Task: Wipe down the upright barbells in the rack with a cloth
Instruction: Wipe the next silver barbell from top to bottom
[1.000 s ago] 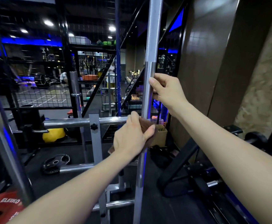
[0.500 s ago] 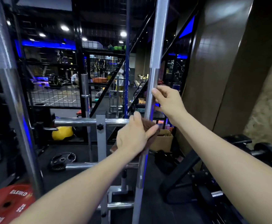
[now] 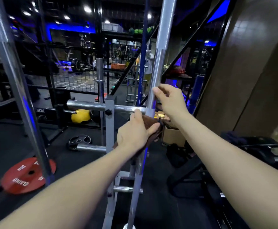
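1. Two hands work one upright barbell (image 3: 157,66) in the head view, the only view there is. It stands in the rack (image 3: 109,123), leaning slightly, straight ahead of me.
2. My left hand (image 3: 135,133) curls round the bar with the brown cloth (image 3: 153,124) wrapped under the palm, at about the rack's crossbar.
3. My right hand (image 3: 169,100) pinches the bare shaft just above, fingertips only, steadying it.
4. I judge the steel heavy, rigid and slick where smooth; the knurled stretch higher up should grip better. The cloth is soft and bunches easily.
5. Another barbell (image 3: 14,76) stands left, untouched.
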`<action>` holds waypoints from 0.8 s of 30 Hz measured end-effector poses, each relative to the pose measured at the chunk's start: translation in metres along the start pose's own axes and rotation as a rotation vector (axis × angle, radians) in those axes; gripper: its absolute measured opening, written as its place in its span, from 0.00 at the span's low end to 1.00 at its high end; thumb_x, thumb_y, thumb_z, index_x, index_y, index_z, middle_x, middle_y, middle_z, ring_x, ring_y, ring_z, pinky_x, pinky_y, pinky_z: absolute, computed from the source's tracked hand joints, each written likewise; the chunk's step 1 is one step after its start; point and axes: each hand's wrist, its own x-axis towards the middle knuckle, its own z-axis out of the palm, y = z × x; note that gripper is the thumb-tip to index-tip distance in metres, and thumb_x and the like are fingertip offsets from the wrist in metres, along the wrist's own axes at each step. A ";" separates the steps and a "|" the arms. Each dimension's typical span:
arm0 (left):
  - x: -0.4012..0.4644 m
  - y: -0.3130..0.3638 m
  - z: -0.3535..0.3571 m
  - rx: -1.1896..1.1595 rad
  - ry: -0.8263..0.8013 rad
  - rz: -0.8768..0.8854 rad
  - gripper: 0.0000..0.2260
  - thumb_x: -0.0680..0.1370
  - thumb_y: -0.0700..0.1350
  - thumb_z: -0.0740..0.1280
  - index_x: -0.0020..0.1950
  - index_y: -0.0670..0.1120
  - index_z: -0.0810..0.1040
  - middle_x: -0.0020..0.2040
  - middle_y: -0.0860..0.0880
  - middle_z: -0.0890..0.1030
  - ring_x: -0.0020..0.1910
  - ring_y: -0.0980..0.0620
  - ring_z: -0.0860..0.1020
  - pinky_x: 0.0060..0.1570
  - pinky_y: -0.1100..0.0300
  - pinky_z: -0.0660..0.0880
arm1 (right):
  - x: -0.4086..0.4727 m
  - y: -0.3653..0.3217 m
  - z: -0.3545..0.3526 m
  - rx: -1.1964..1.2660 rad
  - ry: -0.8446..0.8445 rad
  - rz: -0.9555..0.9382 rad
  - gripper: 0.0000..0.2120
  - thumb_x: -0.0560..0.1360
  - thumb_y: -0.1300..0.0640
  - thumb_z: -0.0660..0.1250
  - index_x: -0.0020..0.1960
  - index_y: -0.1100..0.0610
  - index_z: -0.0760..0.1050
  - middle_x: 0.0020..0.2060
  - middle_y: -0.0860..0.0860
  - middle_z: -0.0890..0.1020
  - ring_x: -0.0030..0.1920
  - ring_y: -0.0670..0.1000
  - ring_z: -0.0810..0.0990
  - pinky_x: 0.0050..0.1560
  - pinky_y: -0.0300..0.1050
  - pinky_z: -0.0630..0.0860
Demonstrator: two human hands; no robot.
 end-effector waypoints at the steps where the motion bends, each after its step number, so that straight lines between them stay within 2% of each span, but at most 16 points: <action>1: 0.002 0.003 -0.005 -0.010 0.015 0.000 0.24 0.74 0.67 0.61 0.50 0.48 0.59 0.56 0.47 0.75 0.52 0.41 0.78 0.42 0.51 0.70 | 0.000 -0.001 -0.001 -0.013 -0.020 -0.019 0.10 0.79 0.56 0.64 0.46 0.64 0.78 0.34 0.52 0.76 0.38 0.50 0.72 0.47 0.55 0.75; 3: 0.006 0.008 -0.015 -0.037 0.069 0.000 0.23 0.73 0.67 0.61 0.49 0.49 0.58 0.54 0.47 0.76 0.51 0.41 0.78 0.41 0.52 0.68 | -0.002 -0.004 -0.003 -0.059 -0.061 -0.066 0.11 0.79 0.56 0.64 0.42 0.61 0.77 0.33 0.51 0.75 0.36 0.48 0.71 0.42 0.46 0.70; 7: 0.001 0.008 -0.010 -0.054 0.175 0.014 0.22 0.73 0.65 0.63 0.48 0.49 0.58 0.52 0.49 0.76 0.50 0.42 0.79 0.38 0.54 0.65 | -0.005 0.003 0.002 -0.034 -0.088 -0.110 0.10 0.79 0.54 0.62 0.40 0.54 0.72 0.32 0.47 0.72 0.35 0.47 0.69 0.40 0.43 0.67; 10: -0.009 -0.006 0.009 -0.073 0.130 -0.012 0.23 0.73 0.65 0.62 0.49 0.50 0.58 0.54 0.49 0.77 0.50 0.42 0.79 0.39 0.53 0.67 | -0.010 0.010 0.008 -0.004 -0.073 -0.115 0.08 0.80 0.55 0.62 0.44 0.56 0.75 0.35 0.49 0.75 0.36 0.47 0.71 0.42 0.47 0.70; 12: -0.015 -0.013 0.018 -0.001 0.045 -0.023 0.23 0.74 0.67 0.61 0.51 0.49 0.58 0.55 0.48 0.75 0.51 0.42 0.79 0.39 0.53 0.67 | -0.011 0.012 0.009 0.006 -0.059 -0.097 0.09 0.80 0.55 0.61 0.49 0.61 0.76 0.40 0.55 0.78 0.40 0.49 0.73 0.46 0.52 0.73; 14: -0.016 -0.017 0.021 0.038 -0.002 -0.036 0.24 0.74 0.67 0.59 0.52 0.48 0.60 0.57 0.48 0.75 0.52 0.41 0.78 0.39 0.53 0.67 | -0.010 0.013 0.008 -0.006 -0.054 -0.070 0.11 0.80 0.56 0.61 0.50 0.64 0.75 0.40 0.59 0.78 0.40 0.50 0.72 0.45 0.53 0.73; 17: -0.001 -0.005 0.005 0.003 0.057 0.018 0.23 0.74 0.67 0.60 0.50 0.49 0.59 0.57 0.48 0.75 0.52 0.42 0.78 0.39 0.53 0.67 | -0.008 0.012 0.007 -0.012 -0.059 -0.050 0.09 0.80 0.56 0.62 0.48 0.61 0.75 0.38 0.54 0.75 0.39 0.48 0.71 0.45 0.49 0.73; 19: 0.014 0.008 -0.012 -0.026 0.144 0.069 0.23 0.75 0.65 0.61 0.52 0.47 0.60 0.56 0.48 0.75 0.50 0.42 0.78 0.38 0.53 0.67 | -0.008 0.012 0.007 -0.021 -0.044 -0.063 0.08 0.79 0.56 0.62 0.49 0.60 0.76 0.40 0.54 0.78 0.41 0.49 0.73 0.46 0.49 0.73; 21: 0.015 0.009 -0.013 -0.037 0.193 0.085 0.25 0.74 0.65 0.62 0.57 0.46 0.62 0.55 0.48 0.76 0.49 0.41 0.79 0.38 0.53 0.67 | -0.010 0.013 0.008 -0.035 -0.045 -0.074 0.08 0.79 0.55 0.62 0.51 0.59 0.76 0.44 0.57 0.80 0.43 0.53 0.76 0.50 0.52 0.75; 24: -0.013 -0.013 0.014 -0.100 0.119 0.009 0.23 0.73 0.66 0.62 0.50 0.50 0.59 0.52 0.50 0.77 0.50 0.43 0.78 0.40 0.53 0.68 | -0.013 0.014 0.009 0.008 -0.064 -0.090 0.08 0.80 0.54 0.62 0.52 0.59 0.76 0.46 0.59 0.80 0.46 0.58 0.78 0.52 0.60 0.77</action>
